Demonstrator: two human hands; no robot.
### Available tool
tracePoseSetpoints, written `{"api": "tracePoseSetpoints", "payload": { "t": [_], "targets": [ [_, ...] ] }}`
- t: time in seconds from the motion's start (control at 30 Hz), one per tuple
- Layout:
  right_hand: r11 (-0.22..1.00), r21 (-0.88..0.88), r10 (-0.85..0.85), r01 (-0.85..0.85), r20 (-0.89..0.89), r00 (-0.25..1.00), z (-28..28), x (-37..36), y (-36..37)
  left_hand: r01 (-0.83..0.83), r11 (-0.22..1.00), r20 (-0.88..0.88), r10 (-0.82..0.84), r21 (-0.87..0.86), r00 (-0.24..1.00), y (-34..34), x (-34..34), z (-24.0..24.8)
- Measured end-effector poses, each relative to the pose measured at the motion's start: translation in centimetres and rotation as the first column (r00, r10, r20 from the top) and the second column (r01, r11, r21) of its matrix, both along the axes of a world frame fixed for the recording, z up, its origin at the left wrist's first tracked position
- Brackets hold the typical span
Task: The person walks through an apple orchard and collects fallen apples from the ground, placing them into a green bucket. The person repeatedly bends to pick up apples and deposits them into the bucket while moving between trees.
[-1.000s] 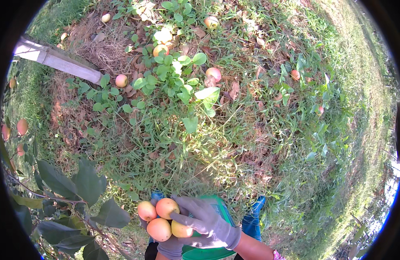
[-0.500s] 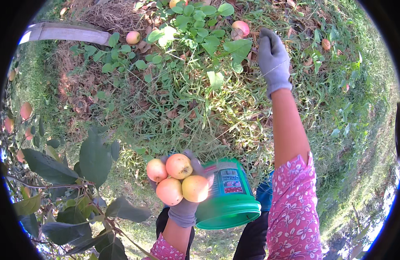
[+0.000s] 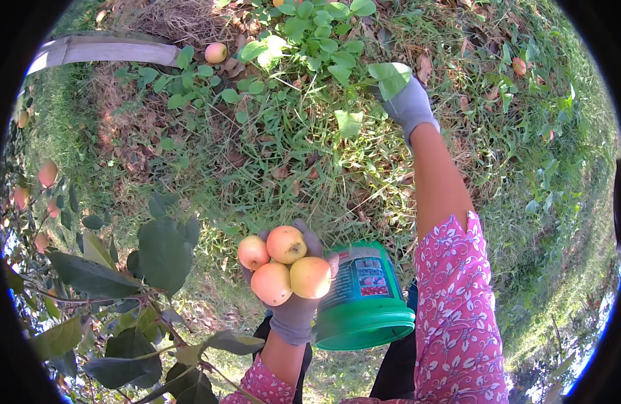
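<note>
Several yellow and pink apples (image 3: 271, 283) rest bunched in my gloved left hand (image 3: 293, 318), its fingers cupped round them from below. Just right of that hand is a green bucket (image 3: 364, 322), tilted, with a picture label on its side. My right hand (image 3: 410, 106), in a grey glove, reaches down into the grass and weeds at the upper right. A broad green leaf (image 3: 392, 79) covers its fingers, so what they hold, if anything, is hidden.
A pink apple (image 3: 215, 52) lies by low weeds near a pale curved strip (image 3: 105, 50); another apple (image 3: 518, 66) lies at far right. A leafy branch (image 3: 149, 296) juts in at lower left, with apples (image 3: 48, 174) hanging beyond it.
My right hand has moved slightly down and left, under the broad leaf. The pink apple that lay beside it no longer shows. My left hand still holds its apples.
</note>
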State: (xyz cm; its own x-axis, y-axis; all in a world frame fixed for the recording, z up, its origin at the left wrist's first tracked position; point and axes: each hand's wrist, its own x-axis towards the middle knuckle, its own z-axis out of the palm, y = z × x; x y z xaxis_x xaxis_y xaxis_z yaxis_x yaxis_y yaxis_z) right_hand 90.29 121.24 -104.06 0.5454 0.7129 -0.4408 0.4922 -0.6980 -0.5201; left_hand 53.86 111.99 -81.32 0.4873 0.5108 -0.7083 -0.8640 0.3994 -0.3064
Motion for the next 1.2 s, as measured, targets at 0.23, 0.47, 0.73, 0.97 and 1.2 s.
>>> {"api": "tracePoseSetpoints", "payload": {
  "t": [0.23,0.47,0.73,0.97,1.2],
  "targets": [
    [0.953,0.025,-0.116,0.301,-0.89,0.44,20.2,-7.1,-16.7,0.076,0.995,-0.216,-0.06,0.066,0.975,0.0,0.5,0.8],
    [0.702,0.279,0.701,-0.655,-0.43,0.568,32.8,-15.0,-29.7,0.131,0.99,-0.287,-0.113,0.046,0.951,-1.6,0.8,2.0],
    [0.669,-0.043,0.703,-0.742,-0.288,0.65,25.9,-16.2,-35.1,0.58,0.81,-0.742,-0.339,0.082,0.578,-2.2,1.5,3.8],
    [0.741,-0.184,0.517,-0.645,-0.456,0.724,24.5,-16.7,-33.3,0.124,0.981,-0.146,-0.102,0.148,0.984,-2.9,-0.8,0.7],
    [0.944,-0.138,0.227,-0.3,-0.388,0.893,29.7,-7.4,-24.7,0.391,0.838,-0.421,-0.219,0.38,0.88,-1.5,-2.4,0.7]
  ]
}}
